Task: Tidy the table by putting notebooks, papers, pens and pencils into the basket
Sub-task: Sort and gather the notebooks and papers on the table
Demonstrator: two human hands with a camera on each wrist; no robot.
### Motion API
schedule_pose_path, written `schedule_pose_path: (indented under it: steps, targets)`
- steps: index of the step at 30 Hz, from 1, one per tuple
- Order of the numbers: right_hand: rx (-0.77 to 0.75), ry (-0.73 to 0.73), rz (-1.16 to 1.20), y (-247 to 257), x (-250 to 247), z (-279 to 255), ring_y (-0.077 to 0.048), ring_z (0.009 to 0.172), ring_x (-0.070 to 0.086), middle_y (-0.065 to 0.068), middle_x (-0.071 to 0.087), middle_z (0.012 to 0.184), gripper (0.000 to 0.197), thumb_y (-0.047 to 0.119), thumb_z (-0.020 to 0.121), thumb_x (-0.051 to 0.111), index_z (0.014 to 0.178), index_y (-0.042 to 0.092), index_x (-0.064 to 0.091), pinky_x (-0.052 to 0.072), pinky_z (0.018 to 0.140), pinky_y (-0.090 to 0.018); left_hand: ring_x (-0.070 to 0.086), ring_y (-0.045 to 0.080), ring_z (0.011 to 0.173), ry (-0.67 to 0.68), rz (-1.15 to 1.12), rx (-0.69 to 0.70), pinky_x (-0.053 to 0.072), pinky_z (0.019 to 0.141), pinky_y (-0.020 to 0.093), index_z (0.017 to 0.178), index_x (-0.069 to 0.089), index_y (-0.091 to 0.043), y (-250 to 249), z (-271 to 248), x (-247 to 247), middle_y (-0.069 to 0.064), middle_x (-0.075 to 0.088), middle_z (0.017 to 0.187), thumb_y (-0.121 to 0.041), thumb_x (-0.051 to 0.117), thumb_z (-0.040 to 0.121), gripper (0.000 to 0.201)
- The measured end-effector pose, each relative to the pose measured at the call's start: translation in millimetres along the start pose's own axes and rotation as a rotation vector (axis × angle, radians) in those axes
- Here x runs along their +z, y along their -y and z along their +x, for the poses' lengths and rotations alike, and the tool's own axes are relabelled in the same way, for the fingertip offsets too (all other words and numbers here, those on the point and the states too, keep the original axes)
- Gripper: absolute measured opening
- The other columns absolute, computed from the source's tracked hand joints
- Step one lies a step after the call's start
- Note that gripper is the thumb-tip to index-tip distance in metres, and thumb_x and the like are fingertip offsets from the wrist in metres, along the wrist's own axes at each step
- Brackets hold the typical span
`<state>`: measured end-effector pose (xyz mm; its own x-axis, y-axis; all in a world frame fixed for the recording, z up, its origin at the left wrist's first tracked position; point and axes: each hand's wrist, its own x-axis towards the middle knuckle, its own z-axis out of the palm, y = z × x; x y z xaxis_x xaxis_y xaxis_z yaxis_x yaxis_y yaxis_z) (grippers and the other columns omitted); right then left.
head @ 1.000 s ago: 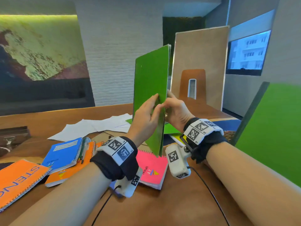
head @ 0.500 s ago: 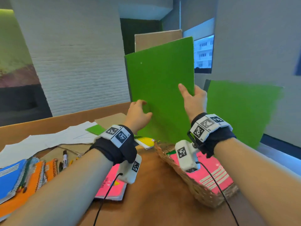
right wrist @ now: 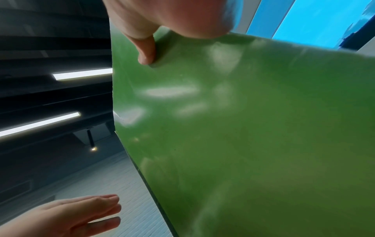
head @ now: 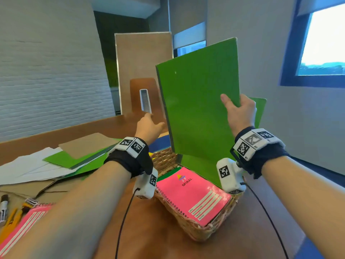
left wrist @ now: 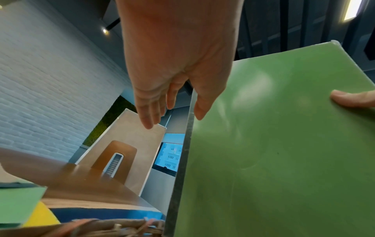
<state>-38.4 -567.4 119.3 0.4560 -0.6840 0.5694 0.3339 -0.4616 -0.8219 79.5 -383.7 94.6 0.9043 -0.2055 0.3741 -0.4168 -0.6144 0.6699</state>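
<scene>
hiding the basket point(head: 188, 228) rear, green folder point(head: 201, 109) in right hand point(head: 240, 114).

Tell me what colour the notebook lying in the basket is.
Bright pink, with pale stripes; the notebook in the basket shows best in the head view.

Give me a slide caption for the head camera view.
Right hand stands a green folder upright in the wicker basket; open left hand beside it.

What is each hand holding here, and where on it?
The right hand pinches the green folder at its right edge, thumb on the front. The left hand holds nothing.
</scene>
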Motion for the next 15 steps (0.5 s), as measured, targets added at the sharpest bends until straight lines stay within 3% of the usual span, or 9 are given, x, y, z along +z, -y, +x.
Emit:
schedule_pose_path:
  steps: [3,6,9,13,15]
  targets:
    - [0.015,-0.028,-0.006,-11,-14,6,-0.015,0.066,0.047,-0.003,0.058,0.073,0.021,0.026,0.087,0.065,0.079,0.006,0.063,0.043,0.066,-0.027,0.044,0.025,0.129,0.033,-0.07,0.024,0.036,0.101,0.029,0.142,0.036,-0.006,-12,5,18,0.012,0.043,0.144,-0.024,0.057,0.093,0.056]
    - [0.032,-0.063,0.028,-23,-25,9,-0.018,0.073,0.055,-0.007,0.066,0.086,0.015,0.021,0.087,0.065,0.092,0.008,0.067,0.048,0.067,-0.016,0.046,0.023,0.125,0.066,-0.128,0.05,0.037,0.098,0.028,0.142,0.036,-0.007,-23,10,35,0.011,0.045,0.142,-0.021,0.058,0.093,0.055]
    - [0.056,-0.073,0.044,-33,-29,7,-0.024,0.075,0.058,-0.016,0.069,0.092,0.01,0.021,0.086,0.066,0.089,0.012,0.067,0.052,0.079,-0.033,0.049,0.024,0.122,0.107,-0.161,0.03,0.039,0.095,0.028,0.144,0.033,-0.007,-29,16,48,0.012,0.048,0.138,-0.019,0.058,0.093,0.058]
    - [0.091,-0.046,0.016,-46,-29,5,-0.018,0.07,0.051,-0.026,0.067,0.093,0.02,0.023,0.085,0.066,0.082,0.003,0.066,0.051,0.075,-0.035,0.049,0.028,0.121,0.159,-0.155,-0.018,0.04,0.092,0.03,0.145,0.027,-0.005,-29,25,65,0.012,0.052,0.125,-0.018,0.057,0.093,0.062]
    - [0.103,-0.041,0.032,-51,-27,4,-0.018,0.067,0.049,-0.024,0.066,0.085,0.02,0.022,0.085,0.067,0.077,0.004,0.064,0.051,0.072,-0.037,0.049,0.031,0.122,0.184,-0.155,-0.037,0.041,0.094,0.033,0.145,0.025,-0.004,-27,30,74,0.014,0.048,0.135,-0.018,0.058,0.092,0.064]
